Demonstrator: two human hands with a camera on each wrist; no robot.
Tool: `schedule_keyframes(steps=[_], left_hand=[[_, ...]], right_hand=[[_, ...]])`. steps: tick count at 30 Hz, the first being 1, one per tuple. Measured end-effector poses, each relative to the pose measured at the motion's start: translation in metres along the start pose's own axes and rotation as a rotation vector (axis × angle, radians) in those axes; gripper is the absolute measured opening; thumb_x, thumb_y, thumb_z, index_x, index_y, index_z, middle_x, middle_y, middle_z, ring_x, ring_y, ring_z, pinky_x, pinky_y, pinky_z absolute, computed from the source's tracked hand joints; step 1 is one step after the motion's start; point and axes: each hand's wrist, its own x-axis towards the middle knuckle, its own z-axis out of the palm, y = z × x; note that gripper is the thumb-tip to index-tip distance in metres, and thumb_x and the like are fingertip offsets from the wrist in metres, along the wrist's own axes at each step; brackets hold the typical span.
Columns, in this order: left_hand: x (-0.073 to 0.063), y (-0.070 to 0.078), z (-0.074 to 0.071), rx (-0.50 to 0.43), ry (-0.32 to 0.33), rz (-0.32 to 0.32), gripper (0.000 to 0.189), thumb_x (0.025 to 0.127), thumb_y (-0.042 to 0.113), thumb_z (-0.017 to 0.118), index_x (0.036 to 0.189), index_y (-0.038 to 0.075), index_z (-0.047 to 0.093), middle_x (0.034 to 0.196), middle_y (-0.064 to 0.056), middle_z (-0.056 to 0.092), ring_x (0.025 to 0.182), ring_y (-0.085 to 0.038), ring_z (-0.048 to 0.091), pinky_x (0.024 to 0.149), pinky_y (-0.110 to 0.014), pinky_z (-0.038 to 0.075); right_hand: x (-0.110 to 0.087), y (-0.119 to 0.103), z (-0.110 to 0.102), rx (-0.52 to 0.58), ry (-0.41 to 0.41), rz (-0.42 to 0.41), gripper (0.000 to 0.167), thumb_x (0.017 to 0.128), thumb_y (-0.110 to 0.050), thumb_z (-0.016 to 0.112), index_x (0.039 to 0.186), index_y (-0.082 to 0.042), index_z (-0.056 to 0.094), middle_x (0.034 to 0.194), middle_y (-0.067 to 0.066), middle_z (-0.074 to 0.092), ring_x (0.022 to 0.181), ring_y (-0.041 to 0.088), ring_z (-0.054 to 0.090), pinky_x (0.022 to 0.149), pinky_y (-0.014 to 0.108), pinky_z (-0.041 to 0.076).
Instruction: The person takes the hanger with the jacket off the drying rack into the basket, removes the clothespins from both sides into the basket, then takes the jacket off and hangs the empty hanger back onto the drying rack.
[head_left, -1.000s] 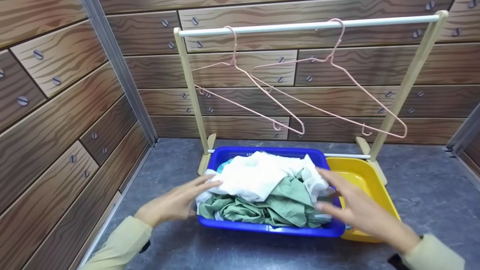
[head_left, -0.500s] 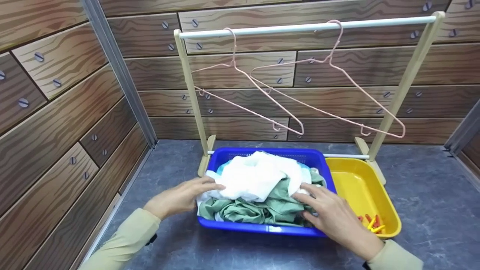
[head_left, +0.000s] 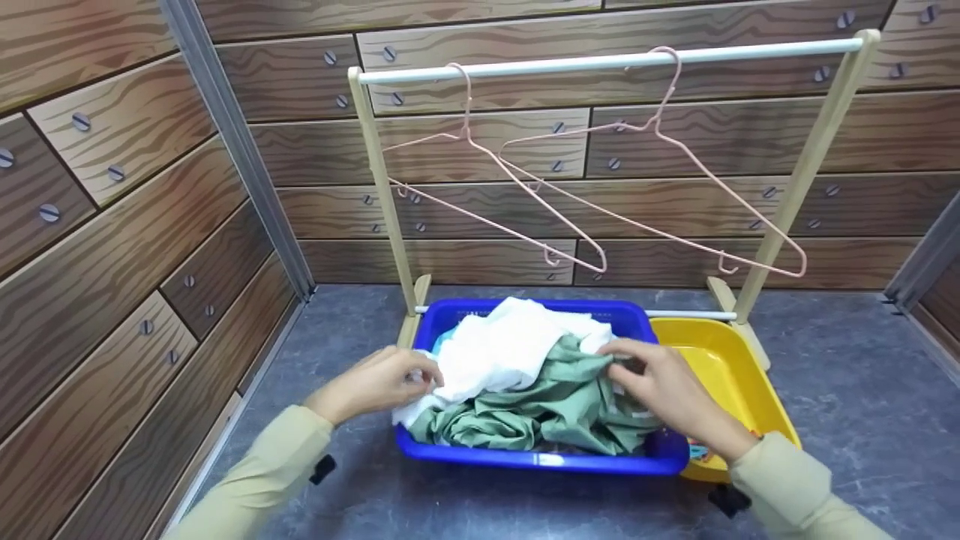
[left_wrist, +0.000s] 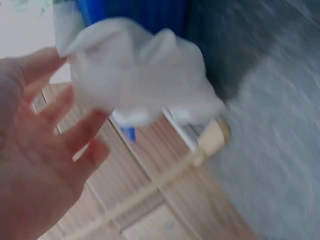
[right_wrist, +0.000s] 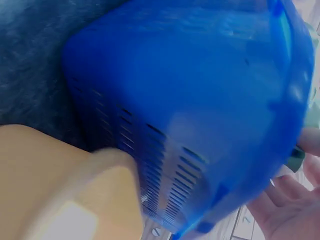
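A blue basket heaped with crumpled clothes stands at the middle of the table. White cloth lies on top, and green cloth fills the front and right of the heap. At the left rim my left hand pinches an edge of the white cloth; in the left wrist view a fold of white fabric hangs beside the bent fingers. My right hand pinches the green cloth by its upper right part. The basket's side hides much of that hand in the right wrist view.
A yellow tray with small coloured pieces, partly hidden by the right arm, stands right of the basket. Behind is a wooden rack with a white rail. Two pink hangers hang from it. Wood-patterned walls enclose the back and left.
My right hand moved inward from the basket's right edge and took hold of the green cloth, which now sits higher. The left fingers have closed on the white cloth.
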Motion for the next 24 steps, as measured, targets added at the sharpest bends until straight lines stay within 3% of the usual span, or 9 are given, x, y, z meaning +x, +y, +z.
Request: schedule_keyframes(steps=[3, 8, 10, 13, 17, 22, 24], left_hand=[[0.008, 0.003, 0.001, 0.018, 0.012, -0.001, 0.018, 0.089, 0.003, 0.063, 0.092, 0.018, 0.073, 0.090, 0.006, 0.069, 0.079, -0.012, 0.059, 0.069, -0.031, 0.049], [-0.004, 0.005, -0.009, -0.159, -0.221, -0.080, 0.058, 0.072, -0.016, 0.056, 0.118, 0.020, 0.062, 0.110, -0.004, 0.064, 0.090, -0.019, 0.056, 0.071, -0.033, 0.049], [-0.012, 0.006, -0.011, -0.213, -0.279, -0.109, 0.072, 0.068, -0.017, 0.060, 0.127, 0.024, 0.055, 0.119, -0.004, 0.059, 0.097, -0.020, 0.055, 0.076, -0.034, 0.049], [-0.018, 0.005, -0.006, -0.191, -0.220, -0.057, 0.068, 0.070, -0.012, 0.070, 0.127, 0.023, 0.056, 0.116, -0.001, 0.061, 0.098, -0.018, 0.055, 0.080, -0.036, 0.049], [-0.012, 0.006, 0.007, -0.070, -0.050, 0.064, 0.047, 0.076, -0.008, 0.073, 0.116, 0.014, 0.062, 0.098, 0.002, 0.065, 0.084, -0.014, 0.058, 0.075, -0.033, 0.050], [0.014, 0.012, 0.019, 0.054, 0.101, 0.153, 0.042, 0.075, -0.017, 0.063, 0.105, 0.012, 0.061, 0.094, 0.002, 0.064, 0.085, -0.013, 0.059, 0.074, -0.030, 0.051], [0.024, 0.015, 0.023, 0.088, 0.130, 0.180, 0.041, 0.073, -0.019, 0.059, 0.101, 0.011, 0.060, 0.093, 0.000, 0.063, 0.084, -0.014, 0.058, 0.073, -0.029, 0.050]], right_hand=[[0.006, 0.000, -0.003, 0.053, -0.027, 0.026, 0.020, 0.093, -0.012, 0.064, 0.105, -0.025, 0.072, 0.094, -0.006, 0.068, 0.063, 0.012, 0.054, 0.062, 0.028, 0.046], [0.005, 0.005, -0.002, 0.146, -0.042, 0.038, 0.018, 0.095, -0.009, 0.063, 0.106, -0.019, 0.072, 0.089, -0.001, 0.067, 0.068, 0.019, 0.060, 0.064, 0.028, 0.049], [0.002, 0.006, 0.000, 0.187, -0.038, 0.045, 0.017, 0.094, -0.007, 0.064, 0.106, -0.017, 0.072, 0.089, 0.001, 0.067, 0.065, 0.021, 0.061, 0.062, 0.028, 0.051], [-0.003, 0.006, 0.002, 0.214, -0.028, 0.037, 0.018, 0.092, -0.005, 0.065, 0.104, -0.017, 0.072, 0.098, -0.001, 0.069, 0.071, 0.020, 0.063, 0.066, 0.028, 0.052], [-0.006, 0.003, 0.004, 0.177, -0.010, 0.026, 0.021, 0.091, -0.005, 0.067, 0.104, -0.022, 0.071, 0.105, -0.006, 0.068, 0.082, 0.014, 0.062, 0.075, 0.026, 0.050], [-0.005, 0.005, 0.001, -0.068, 0.109, -0.033, 0.025, 0.086, -0.007, 0.072, 0.100, -0.028, 0.072, 0.095, -0.010, 0.068, 0.067, 0.011, 0.056, 0.060, 0.026, 0.045], [-0.003, 0.010, 0.001, -0.166, 0.160, -0.093, 0.025, 0.082, -0.007, 0.076, 0.097, -0.027, 0.074, 0.093, -0.010, 0.068, 0.070, 0.011, 0.057, 0.060, 0.029, 0.045]])
